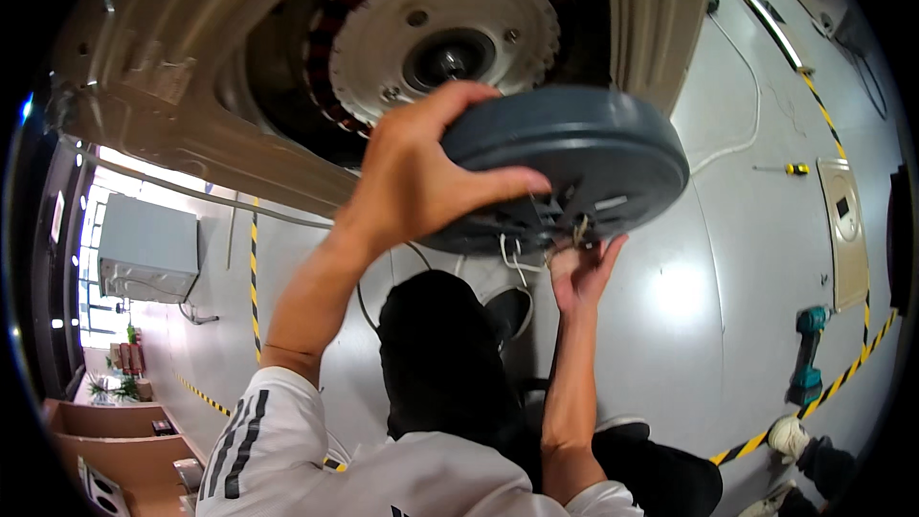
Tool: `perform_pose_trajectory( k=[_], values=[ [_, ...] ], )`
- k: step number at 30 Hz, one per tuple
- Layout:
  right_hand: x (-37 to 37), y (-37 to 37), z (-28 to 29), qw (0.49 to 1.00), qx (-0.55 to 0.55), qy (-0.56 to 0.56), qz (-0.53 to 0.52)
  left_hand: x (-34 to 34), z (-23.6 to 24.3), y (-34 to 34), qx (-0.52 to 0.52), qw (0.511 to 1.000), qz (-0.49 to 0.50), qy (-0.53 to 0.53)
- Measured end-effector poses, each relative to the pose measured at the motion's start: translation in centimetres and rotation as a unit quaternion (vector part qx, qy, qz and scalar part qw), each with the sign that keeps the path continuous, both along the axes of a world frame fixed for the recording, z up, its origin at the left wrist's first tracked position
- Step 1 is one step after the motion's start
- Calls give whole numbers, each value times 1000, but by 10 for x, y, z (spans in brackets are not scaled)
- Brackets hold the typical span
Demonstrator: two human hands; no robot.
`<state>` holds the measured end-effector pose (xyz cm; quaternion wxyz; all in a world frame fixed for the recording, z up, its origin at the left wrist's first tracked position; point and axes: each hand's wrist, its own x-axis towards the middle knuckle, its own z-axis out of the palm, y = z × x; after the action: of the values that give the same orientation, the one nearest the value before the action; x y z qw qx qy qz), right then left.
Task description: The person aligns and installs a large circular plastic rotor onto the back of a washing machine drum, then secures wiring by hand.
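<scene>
A thick, round dark grey motor rotor (pixel 565 153) with slots around its centre is tilted in front of the open underside of a beige appliance housing (pixel 163 48). My left hand (pixel 412 168) grips its left rim, thumb stretched along the slotted face and the other fingers over the far side. Beneath the lower edge, my right hand (pixel 581 278) supports the rotor near its centre slots; part of its fingers is hidden behind it. Inside the housing sits a round stator (pixel 373 29) with dark red coils around its edge and a metal shaft (pixel 450 62) in the middle.
A pale hose (pixel 191 187) and a thin cable cross below the housing. On the grey floor at right lie a yellow screwdriver (pixel 795 169), a beige panel (pixel 842 230) and a teal cordless drill (pixel 809 354). Another person's shoe (pixel 789 438) is at lower right; a grey appliance (pixel 144 244) stands left.
</scene>
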<state>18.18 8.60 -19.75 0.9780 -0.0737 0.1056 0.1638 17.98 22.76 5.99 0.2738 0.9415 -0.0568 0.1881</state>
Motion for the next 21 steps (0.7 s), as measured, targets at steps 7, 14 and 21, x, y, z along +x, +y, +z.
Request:
perform_pose_trajectory(
  k=[7,14,21],
  values=[
    [-8,17,-1,999,-30,-5,-14,-5,9,-7,22,999,-30,-12],
    [-10,20,7,998,-29,17,-53,-17,21,-7,57,995,-76,-18],
    [-5,19,10,995,-76,28,-66,-34,13,8,95,994,13,-49]
  ],
)
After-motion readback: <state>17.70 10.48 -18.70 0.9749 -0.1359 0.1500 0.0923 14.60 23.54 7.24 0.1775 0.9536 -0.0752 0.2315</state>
